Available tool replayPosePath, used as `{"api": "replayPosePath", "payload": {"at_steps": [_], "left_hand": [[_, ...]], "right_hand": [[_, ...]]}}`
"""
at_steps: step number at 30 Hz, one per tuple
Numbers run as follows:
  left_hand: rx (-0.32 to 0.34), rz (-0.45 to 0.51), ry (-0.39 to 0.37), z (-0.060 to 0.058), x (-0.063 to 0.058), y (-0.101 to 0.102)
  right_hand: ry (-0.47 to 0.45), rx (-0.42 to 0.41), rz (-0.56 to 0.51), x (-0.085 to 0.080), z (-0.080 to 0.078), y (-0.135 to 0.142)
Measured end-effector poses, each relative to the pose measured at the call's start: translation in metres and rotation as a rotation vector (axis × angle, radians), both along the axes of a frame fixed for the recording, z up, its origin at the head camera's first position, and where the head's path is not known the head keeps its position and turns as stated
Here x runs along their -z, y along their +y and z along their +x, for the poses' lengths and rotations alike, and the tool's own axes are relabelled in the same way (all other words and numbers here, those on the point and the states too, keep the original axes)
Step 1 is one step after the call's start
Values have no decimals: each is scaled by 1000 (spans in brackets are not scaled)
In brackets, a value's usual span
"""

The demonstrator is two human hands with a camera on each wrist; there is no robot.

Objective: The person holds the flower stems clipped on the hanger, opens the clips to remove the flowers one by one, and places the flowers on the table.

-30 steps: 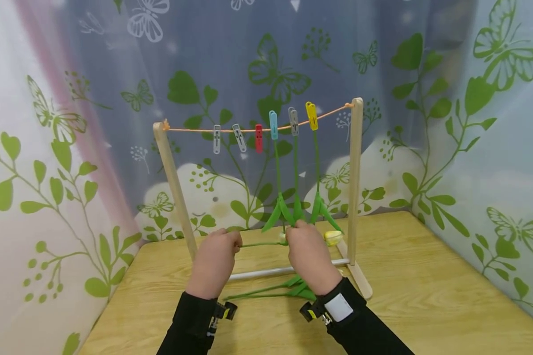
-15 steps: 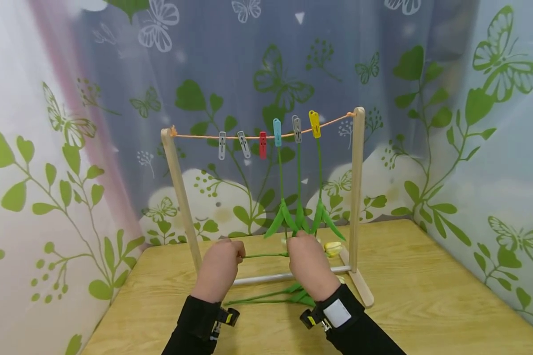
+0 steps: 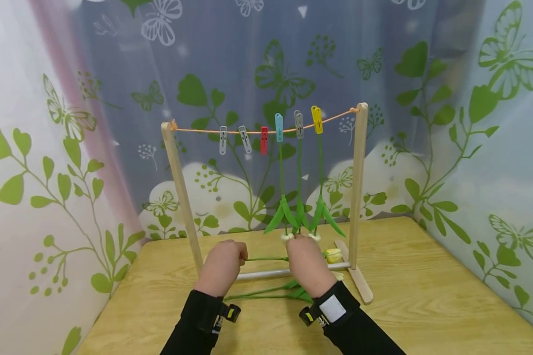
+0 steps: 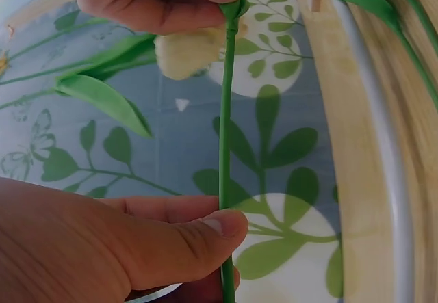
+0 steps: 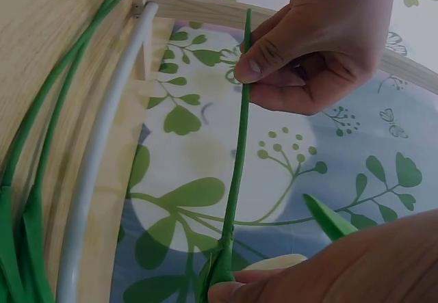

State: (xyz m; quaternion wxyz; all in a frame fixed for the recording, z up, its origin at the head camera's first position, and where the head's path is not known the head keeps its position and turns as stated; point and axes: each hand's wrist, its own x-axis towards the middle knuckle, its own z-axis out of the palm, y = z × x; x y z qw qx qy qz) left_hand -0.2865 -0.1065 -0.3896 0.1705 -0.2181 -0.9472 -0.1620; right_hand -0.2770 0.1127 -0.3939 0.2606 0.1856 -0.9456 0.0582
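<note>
Both hands hold one artificial tulip stem level in front of a small wooden clothesline frame. My left hand (image 3: pixel 222 266) pinches the green stem (image 4: pixel 227 125) near its bare end between thumb and fingers. My right hand (image 3: pixel 308 261) pinches it where the leaves start, covering part of them. A yellow blossom (image 3: pixel 333 255) sticks out beyond the right hand. Three tulips (image 3: pixel 299 197) hang head down from the orange line, clipped by blue (image 3: pixel 279 127), grey (image 3: pixel 299 124) and yellow (image 3: pixel 317 120) clothespins. Their pale blossoms (image 3: pixel 287 237) are partly hidden behind the right hand.
A red clothespin (image 3: pixel 264 140) and two grey-white clothespins (image 3: pixel 223 140) sit on the line's left half, holding nothing. Wooden posts (image 3: pixel 359 187) and a white bar (image 3: pixel 266 274) form the frame. More tulips (image 3: pixel 262 294) lie on the wooden table (image 3: pixel 426 276) before the bar.
Both hands have lowered slightly with the held tulip, closer to the white bar. Pale blossoms of the hanging tulips now show more above the right hand. The head view has shifted a little.
</note>
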Motion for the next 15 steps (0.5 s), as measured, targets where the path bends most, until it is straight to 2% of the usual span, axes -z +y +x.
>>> {"api": "replayPosePath", "payload": {"at_steps": [5, 10, 15], "left_hand": [[-5, 17, -46, -6, 5, 0], [25, 4, -50, -8, 12, 2], [30, -29, -74, -7, 15, 0]], "right_hand": [[45, 17, 75, 8, -6, -1], [34, 9, 46, 13, -5, 0], [6, -36, 20, 14, -3, 0]]}}
